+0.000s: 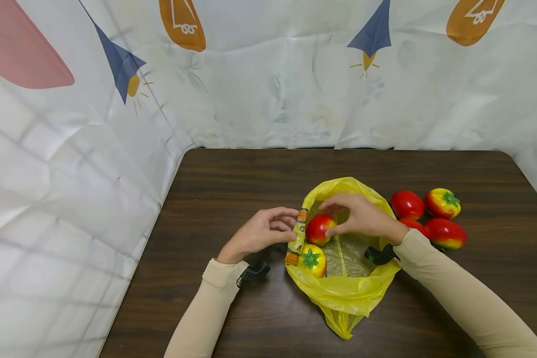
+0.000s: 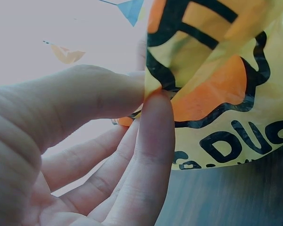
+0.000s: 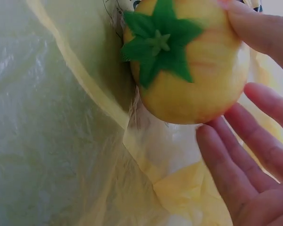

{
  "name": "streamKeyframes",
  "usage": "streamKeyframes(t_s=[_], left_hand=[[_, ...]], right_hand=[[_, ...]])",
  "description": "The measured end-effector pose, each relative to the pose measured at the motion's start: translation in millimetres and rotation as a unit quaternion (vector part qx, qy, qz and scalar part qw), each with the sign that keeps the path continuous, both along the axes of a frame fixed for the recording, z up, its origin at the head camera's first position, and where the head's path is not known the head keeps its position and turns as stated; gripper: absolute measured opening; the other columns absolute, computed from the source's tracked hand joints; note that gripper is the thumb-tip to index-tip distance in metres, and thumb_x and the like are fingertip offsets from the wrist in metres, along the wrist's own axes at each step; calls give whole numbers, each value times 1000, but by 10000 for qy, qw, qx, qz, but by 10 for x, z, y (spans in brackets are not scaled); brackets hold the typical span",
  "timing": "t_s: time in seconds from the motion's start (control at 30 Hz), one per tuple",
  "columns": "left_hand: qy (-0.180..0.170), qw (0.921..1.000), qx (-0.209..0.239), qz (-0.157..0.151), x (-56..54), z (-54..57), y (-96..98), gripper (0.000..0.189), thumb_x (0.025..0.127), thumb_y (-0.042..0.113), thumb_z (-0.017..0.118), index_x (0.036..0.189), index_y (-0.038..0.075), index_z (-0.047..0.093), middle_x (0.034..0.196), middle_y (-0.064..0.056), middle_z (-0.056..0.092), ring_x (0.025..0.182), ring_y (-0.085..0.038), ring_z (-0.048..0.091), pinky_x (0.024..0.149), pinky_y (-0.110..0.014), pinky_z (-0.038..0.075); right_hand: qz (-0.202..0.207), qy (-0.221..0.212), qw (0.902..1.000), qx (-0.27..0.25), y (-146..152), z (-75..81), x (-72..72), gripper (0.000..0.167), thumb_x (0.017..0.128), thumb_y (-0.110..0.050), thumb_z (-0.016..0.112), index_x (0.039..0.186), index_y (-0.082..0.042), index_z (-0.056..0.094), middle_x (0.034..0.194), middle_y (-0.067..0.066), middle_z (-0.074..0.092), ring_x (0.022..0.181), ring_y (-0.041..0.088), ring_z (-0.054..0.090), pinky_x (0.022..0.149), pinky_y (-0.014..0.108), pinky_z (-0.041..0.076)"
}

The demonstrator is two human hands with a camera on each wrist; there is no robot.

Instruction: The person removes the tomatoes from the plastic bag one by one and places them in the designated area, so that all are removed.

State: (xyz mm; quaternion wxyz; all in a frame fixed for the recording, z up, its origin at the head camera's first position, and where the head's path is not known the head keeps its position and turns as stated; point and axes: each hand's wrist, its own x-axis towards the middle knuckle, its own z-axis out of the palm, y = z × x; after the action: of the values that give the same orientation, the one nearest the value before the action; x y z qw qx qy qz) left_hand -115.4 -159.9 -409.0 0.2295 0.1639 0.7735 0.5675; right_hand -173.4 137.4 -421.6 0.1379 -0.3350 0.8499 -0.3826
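A yellow plastic bag (image 1: 362, 293) with orange and black print stands on the table, mouth spread wide. At its left rim my left hand (image 1: 261, 233) pinches the printed edge between thumb (image 2: 104, 89) and index finger, the other fingers loosely bent behind. Inside the bag mouth my right hand (image 1: 362, 216) holds a red and yellow toy tomato (image 1: 318, 228) by thumb and fingertips. The right wrist view shows a tomato (image 3: 203, 84) with a green star-shaped leaf top at the thumb and fingertips. Just below the held one in the head view, another toy tomato (image 1: 312, 259) lies in the bag.
Right of the bag several more toy tomatoes sit grouped on the dark wooden table (image 1: 232, 174), among them a red one (image 1: 407, 205) and a yellow-red one (image 1: 443, 203). A white printed curtain (image 1: 273, 74) hangs behind and at the left.
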Motion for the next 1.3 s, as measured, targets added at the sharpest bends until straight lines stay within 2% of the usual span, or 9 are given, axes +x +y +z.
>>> streamKeyframes(t_s=[0.23,0.6,0.87,1.3], left_hand=[[-1,10000,3,0,-3,-10,4,54,93,18,77,143,11,59,128,-13,68,107,-16,69,95,-28,59],[-5,10000,14,1,-5,-28,-4,53,94,17,77,143,9,59,128,-14,67,103,-15,71,93,-28,59],[-46,10000,46,7,2,-11,6,53,94,16,76,143,9,58,128,-14,67,104,-15,70,93,-28,60],[-43,9999,91,-20,7,-23,16,54,93,16,77,144,10,58,127,-14,67,106,-16,69,93,-28,59]], right_hand=[[174,-294,9994,13,8,-30,-2,59,78,-31,92,129,-14,68,126,2,72,112,20,70,97,40,60],[355,-347,9987,91,6,-72,-10,63,78,-35,91,132,-12,67,131,3,70,118,22,67,102,44,58],[307,-390,9988,-39,32,-80,1,58,78,-32,92,129,-16,69,129,1,71,115,20,67,102,44,58],[46,-272,9996,-82,114,51,87,56,78,-31,92,128,-17,69,128,1,70,115,22,68,103,46,57]])
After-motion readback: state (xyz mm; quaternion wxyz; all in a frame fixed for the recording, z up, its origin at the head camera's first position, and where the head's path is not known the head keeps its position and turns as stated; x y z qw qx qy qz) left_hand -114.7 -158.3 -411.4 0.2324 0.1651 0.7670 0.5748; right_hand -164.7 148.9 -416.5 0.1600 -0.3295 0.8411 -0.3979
